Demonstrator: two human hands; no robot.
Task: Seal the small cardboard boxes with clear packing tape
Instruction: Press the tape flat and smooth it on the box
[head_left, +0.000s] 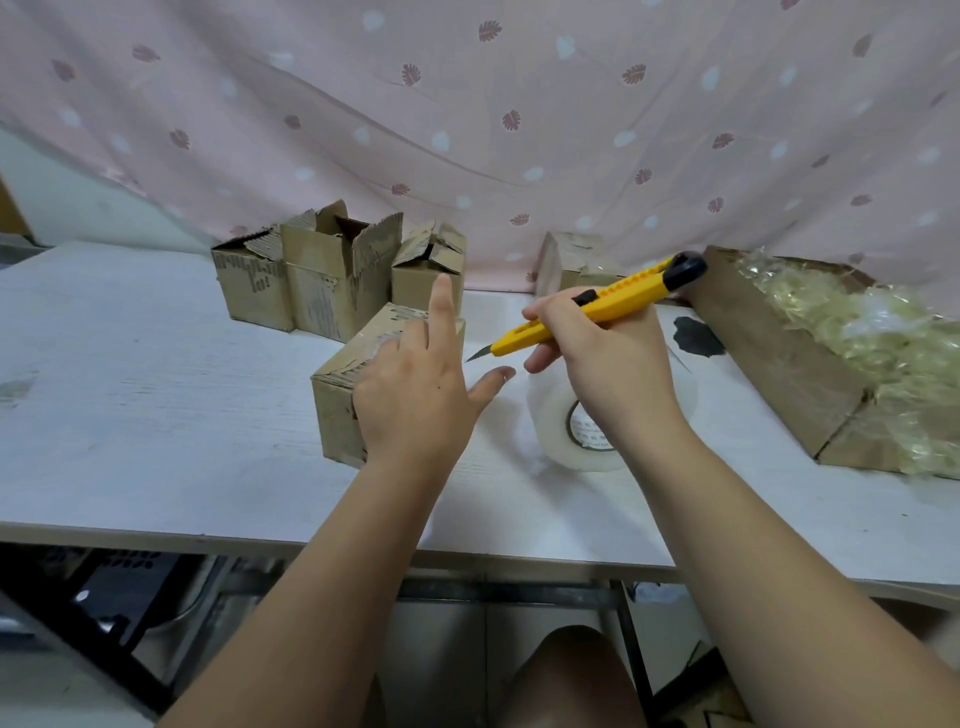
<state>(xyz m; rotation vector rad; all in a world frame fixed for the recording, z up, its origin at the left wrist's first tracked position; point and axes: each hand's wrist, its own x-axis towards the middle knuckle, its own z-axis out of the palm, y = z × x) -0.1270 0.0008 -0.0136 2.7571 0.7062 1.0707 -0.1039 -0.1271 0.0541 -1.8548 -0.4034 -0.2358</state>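
A small cardboard box stands on the white table, clear tape shining on its top. My left hand lies over the box's right side with fingers straight, index finger raised, thumb spread to the right. My right hand grips a yellow utility knife. Its blade points left, just off the box's right edge. Below that hand a roll of clear packing tape stands on the table, partly hidden by my wrist.
Three open small boxes cluster at the back left. Another taped box stands at the back by the pink curtain. A large cardboard box of crumpled used tape lies at the right. A dark patch marks the table.
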